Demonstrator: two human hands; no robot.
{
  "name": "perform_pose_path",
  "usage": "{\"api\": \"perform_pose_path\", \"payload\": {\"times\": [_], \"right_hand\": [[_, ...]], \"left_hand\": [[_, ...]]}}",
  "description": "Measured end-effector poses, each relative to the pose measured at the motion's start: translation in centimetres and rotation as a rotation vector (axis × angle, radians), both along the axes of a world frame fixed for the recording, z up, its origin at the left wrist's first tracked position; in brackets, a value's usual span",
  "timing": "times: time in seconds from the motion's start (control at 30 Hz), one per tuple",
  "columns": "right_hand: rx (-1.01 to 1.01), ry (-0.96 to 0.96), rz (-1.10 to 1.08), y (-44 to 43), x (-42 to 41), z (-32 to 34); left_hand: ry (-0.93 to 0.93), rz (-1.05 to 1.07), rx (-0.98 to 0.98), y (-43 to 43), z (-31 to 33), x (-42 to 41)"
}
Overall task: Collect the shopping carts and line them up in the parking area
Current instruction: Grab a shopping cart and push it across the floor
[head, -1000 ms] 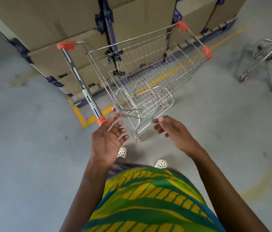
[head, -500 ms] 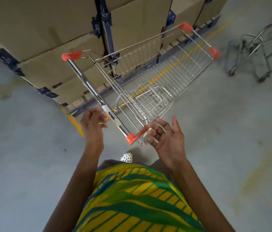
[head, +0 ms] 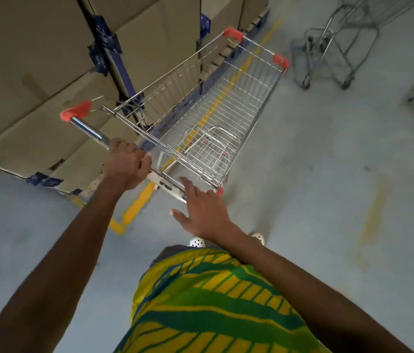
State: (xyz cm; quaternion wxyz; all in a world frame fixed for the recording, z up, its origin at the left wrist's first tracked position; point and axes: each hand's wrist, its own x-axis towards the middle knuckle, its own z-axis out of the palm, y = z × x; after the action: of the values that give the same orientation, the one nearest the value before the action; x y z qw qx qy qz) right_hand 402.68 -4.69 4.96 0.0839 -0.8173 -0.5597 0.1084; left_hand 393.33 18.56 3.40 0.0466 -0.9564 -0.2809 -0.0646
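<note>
A small wire shopping cart [head: 216, 113] with red corner caps stands in front of me on the grey floor, its chrome handle bar [head: 89, 129] running from upper left to lower right. My left hand [head: 127, 165] grips the middle of that bar, fingers curled round it. My right hand [head: 203, 212] lies over the bar's right end with fingers spread and straight, hiding the red cap there. Another wire cart [head: 338, 47] stands at the upper right, blurred.
Stacked cardboard boxes [head: 35, 72] on a blue pallet rack fill the upper left, close to the cart's left side. A yellow floor line [head: 137, 207] runs under the cart. Open grey floor [head: 341, 200] lies to the right.
My left hand has closed round the handle bar. My right hand turned palm down onto the bar's right end. The cart swung to point further away from me.
</note>
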Motion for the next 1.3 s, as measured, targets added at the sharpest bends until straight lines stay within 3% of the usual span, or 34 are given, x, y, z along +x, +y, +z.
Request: {"api": "perform_pose_path", "payload": {"times": [0.13,0.3,0.53,0.7,0.9,1.07,1.3], "right_hand": [[-0.170,0.293,-0.140,3.5,-0.6,0.3],[-0.141,0.410,-0.221,5.6,-0.5,-0.1],[-0.101,0.191,-0.149,1.2,0.9,-0.8],[-0.237,0.268,-0.201,0.2,2.6,-0.4],[-0.128,0.247,-0.365,-1.1,3.3,-0.1],[-0.078,0.033,-0.310,-4.0,5.5,-0.7],[-0.110,-0.110,-0.253,-5.1,9.9,0.1]], "left_hand": [[0.118,0.036,-0.073,0.1,0.1,0.7],[0.198,0.088,-0.102,-1.3,0.4,1.0],[0.171,0.139,-0.163,-5.8,-0.1,1.4],[0.186,0.129,-0.205,-9.4,0.7,2.3],[0.174,-0.232,-0.193,-8.3,1.1,2.0],[0.253,0.052,-0.138,-1.7,0.7,-0.6],[0.212,0.272,-0.110,-4.7,0.8,2.9]]}}
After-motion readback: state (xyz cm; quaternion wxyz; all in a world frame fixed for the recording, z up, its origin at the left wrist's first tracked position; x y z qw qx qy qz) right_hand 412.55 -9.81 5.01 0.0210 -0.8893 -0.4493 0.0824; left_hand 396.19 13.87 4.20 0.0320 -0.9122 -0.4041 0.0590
